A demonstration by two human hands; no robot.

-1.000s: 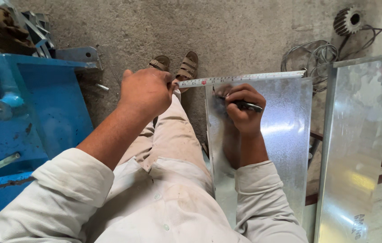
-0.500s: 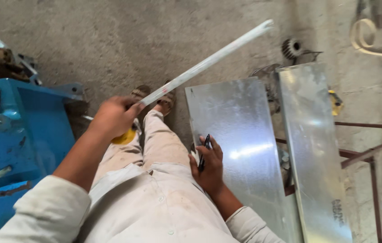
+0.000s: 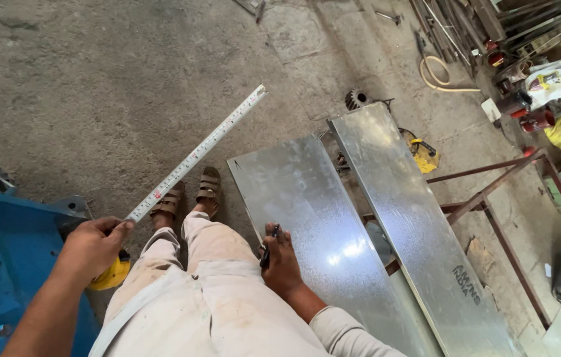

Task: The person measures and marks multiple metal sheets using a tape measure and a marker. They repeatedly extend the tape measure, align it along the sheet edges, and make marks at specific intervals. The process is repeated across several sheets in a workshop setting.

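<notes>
Lying on the concrete floor, two galvanised steel sheets, side by side. Gripping a yellow tape measure, left hand, fingers closed, blade extended out over the floor. Resting on the nearer sheet's edge, right hand, fingers pinching a black marker.

Count taken from the head view. Metal sheets: two, one nearer the person and one beyond it, lying side by side. Tape measures: one, yellow-cased, its blade run out over the floor. Pens: one, dark. Hands: two, a left hand and a right hand. Sandals: two, brown. Toothed gear wheels: one. Coiled hoses: one, pale. Blue machines: one. Rust-red metal frames: one.
</notes>
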